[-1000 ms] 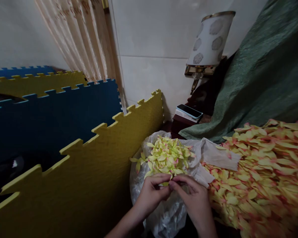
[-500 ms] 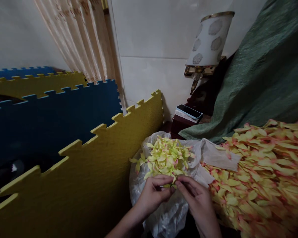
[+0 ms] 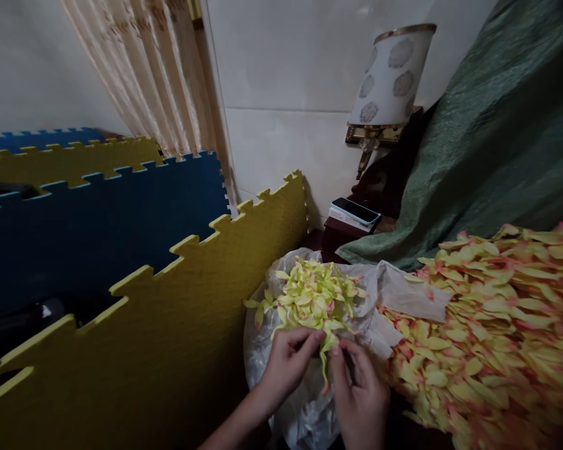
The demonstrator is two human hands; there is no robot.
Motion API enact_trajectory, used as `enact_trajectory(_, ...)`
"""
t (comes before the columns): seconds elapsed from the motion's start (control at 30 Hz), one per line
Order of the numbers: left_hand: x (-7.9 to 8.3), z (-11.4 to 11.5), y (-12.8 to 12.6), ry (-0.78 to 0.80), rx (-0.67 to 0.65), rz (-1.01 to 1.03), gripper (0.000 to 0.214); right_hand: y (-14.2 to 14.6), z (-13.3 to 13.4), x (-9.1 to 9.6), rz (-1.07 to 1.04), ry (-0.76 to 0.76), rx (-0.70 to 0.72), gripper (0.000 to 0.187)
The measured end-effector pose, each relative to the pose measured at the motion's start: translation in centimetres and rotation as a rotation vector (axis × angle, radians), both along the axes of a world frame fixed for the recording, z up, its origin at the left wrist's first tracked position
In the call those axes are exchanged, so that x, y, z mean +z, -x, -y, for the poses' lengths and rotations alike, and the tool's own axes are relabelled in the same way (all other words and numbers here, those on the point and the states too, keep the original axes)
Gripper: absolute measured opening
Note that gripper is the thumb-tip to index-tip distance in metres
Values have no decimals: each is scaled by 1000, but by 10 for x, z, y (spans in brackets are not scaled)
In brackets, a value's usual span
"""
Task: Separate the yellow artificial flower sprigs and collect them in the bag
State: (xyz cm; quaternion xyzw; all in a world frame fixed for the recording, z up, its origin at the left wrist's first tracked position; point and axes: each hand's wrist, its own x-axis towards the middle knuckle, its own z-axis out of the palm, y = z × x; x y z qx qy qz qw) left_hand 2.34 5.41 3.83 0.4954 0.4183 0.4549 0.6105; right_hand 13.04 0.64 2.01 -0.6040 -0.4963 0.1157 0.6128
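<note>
Between my two hands is a yellow-green artificial flower [image 3: 327,350] with a pink-tipped petal hanging down. My left hand [image 3: 288,359] pinches its upper left side between thumb and fingertips. My right hand [image 3: 360,387] is closed at the flower's right edge, thumb and finger pressed together on it. Just beyond my fingers, a heap of similar yellow-green flowers [image 3: 312,290] with pink tips lies on a clear plastic bag [image 3: 304,412]. To the right spreads a much larger pile of yellow and pink petals [image 3: 497,331].
A yellow foam mat [image 3: 187,325] stands on edge at left, with a blue mat [image 3: 122,231] behind it. A phone [image 3: 355,210] lies on a dark bedside stand [image 3: 338,234] under a wall lamp [image 3: 391,81]. Green cloth [image 3: 473,137] hangs at right.
My hands have moved slightly apart, the right one lower. More of the flower now shows between them, with one petal dangling.
</note>
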Motion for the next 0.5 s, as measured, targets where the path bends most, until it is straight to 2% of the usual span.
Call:
enact_trajectory(0.07, -1, -1, -1, 61, 96, 77, 45, 0, 0, -2, -260, 53, -37, 19)
enact_trajectory(0.13, -3, -3, 1, 124, 245, 185, 41, -2, -2, 1, -464, 44, -75, 21)
enact_trajectory(0.23, -4, -12, 9, 145, 475, 303, 39, -12, -9, 11, -650, -43, -150, 17)
enact_trajectory(0.3, -3, -19, 17, 133, 590, 340, 41, -22, -18, 20, -701, -139, -221, 16)
enact_trajectory(0.37, -2, -24, 23, 127, 632, 334, 42, -31, -30, 28, -642, -244, -295, 19)
enact_trajectory(0.43, -2, -24, 26, 134, 594, 308, 42, -39, -47, 34, -432, -298, -318, 21)
enact_trajectory(0.5, -3, -22, 24, 135, 523, 295, 40, -44, -64, 37, -121, -251, -196, 21)
